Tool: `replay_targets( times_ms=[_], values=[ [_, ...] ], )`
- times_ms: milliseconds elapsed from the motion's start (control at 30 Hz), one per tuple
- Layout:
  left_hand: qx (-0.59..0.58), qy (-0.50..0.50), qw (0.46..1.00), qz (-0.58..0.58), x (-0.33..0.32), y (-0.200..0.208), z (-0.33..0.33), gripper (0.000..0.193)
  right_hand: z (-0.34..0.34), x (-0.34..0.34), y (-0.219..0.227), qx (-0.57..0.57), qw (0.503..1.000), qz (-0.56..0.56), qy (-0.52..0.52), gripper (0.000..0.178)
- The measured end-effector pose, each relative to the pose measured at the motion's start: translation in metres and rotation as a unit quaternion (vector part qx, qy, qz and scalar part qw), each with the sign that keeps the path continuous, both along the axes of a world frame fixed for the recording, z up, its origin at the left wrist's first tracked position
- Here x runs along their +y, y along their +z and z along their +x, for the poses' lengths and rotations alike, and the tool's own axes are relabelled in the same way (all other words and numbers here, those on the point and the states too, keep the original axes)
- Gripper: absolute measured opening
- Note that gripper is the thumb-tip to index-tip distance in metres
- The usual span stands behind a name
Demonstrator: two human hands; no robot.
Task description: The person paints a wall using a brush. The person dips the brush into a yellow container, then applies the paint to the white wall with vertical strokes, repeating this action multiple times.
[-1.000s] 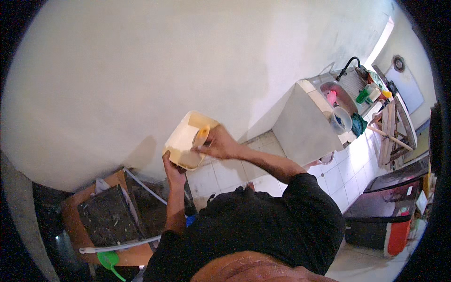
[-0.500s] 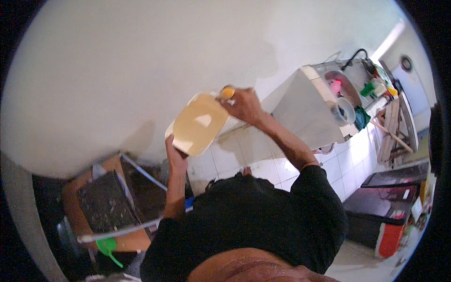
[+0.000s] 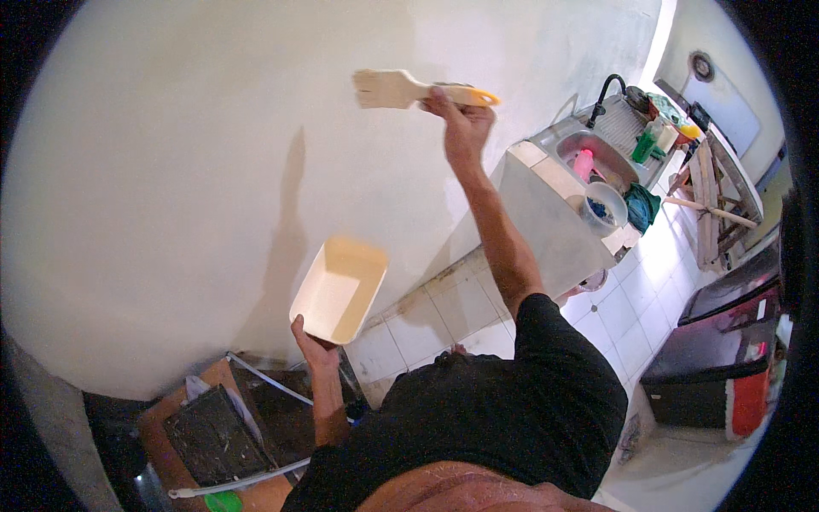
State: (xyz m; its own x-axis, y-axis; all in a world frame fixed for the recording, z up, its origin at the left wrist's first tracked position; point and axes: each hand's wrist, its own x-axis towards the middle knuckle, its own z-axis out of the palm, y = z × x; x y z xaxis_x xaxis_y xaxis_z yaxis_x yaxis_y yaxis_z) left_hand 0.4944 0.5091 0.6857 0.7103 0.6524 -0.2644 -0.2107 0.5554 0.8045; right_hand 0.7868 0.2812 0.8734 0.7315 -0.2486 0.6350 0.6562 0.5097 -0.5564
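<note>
My right hand [image 3: 465, 128] is raised in front of the wall and closed round the handle of a paintbrush [image 3: 388, 89]. The brush is coated in cream paint, with a yellow-orange handle end, and its bristles point left. Whether the bristles touch the wall [image 3: 196, 171], I cannot tell. Lower down, my left hand [image 3: 316, 346] grips the near end of a cream rectangular tub [image 3: 368, 294], thumb on its rim. The tub is tilted so its pale inside shows.
At the right stands a tiled counter with a steel sink [image 3: 610, 158] and a clear bowl [image 3: 602, 209]. Black storage boxes [image 3: 704, 363] lie farther right. A wooden stand [image 3: 205, 427] with a dark panel is at lower left. White tiles [image 3: 456, 307] cover the floor.
My right hand has lifted the paintbrush out of the tub and up in front of the wall. My left hand has lowered the tub slightly.
</note>
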Motion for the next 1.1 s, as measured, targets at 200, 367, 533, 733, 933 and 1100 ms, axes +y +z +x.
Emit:
replay_targets(
  times_ms=[200, 367, 533, 733, 933, 1100],
  values=[
    [-0.056, 0.002, 0.998, -0.006, -0.009, 0.001, 0.002, 0.062, 0.041, 0.054, 0.020, -0.033, 0.998, -0.017, 0.058, 0.011],
    [-0.037, 0.034, 0.999, -0.003, -0.020, 0.015, -0.005, 0.057, 0.131, -0.012, 0.018, -0.027, 0.985, -0.058, -0.163, 0.008],
    [-0.070, 0.022, 0.997, -0.020, -0.022, 0.012, -0.017, 0.057, 0.196, -0.119, 0.032, -0.001, 0.901, 0.060, -0.429, 0.013],
    [-0.039, 0.024, 0.999, 0.015, -0.023, 0.007, -0.031, 0.057, 0.182, -0.060, 0.022, -0.012, 0.813, -0.128, -0.568, 0.022],
    [-0.032, 0.042, 0.998, 0.029, -0.021, 0.013, -0.036, 0.059, 0.005, 0.081, 0.025, -0.216, 0.950, -0.118, -0.189, 0.009],
    [-0.054, 0.015, 0.998, -0.004, -0.019, 0.015, -0.030, 0.059, 0.071, 0.051, 0.036, -0.184, 0.955, -0.103, -0.208, 0.005]
  ],
)
